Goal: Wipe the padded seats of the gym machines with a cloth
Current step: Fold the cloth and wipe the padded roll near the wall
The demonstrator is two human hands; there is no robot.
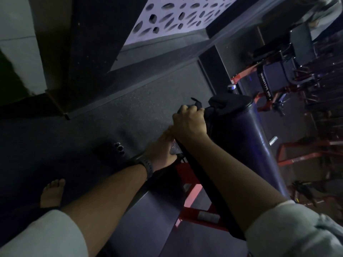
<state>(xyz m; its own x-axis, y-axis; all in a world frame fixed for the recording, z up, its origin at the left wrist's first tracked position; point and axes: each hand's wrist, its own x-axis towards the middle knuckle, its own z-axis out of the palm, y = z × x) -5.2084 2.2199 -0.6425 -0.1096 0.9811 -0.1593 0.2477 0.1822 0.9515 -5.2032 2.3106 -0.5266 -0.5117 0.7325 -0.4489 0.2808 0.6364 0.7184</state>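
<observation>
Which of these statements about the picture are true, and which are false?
1. The right hand grips a dark cloth at the end of the padded seat. True.
2. A watch sits on the wrist of the left hand. True.
3. The machine's frame is green. False: it is red.
4. The person wears shoes. False: the visible foot is bare.

Far machine's black pad [276,73]: white lettering [265,84], illegible. Red frame sticker [207,216]: unreadable.
</observation>
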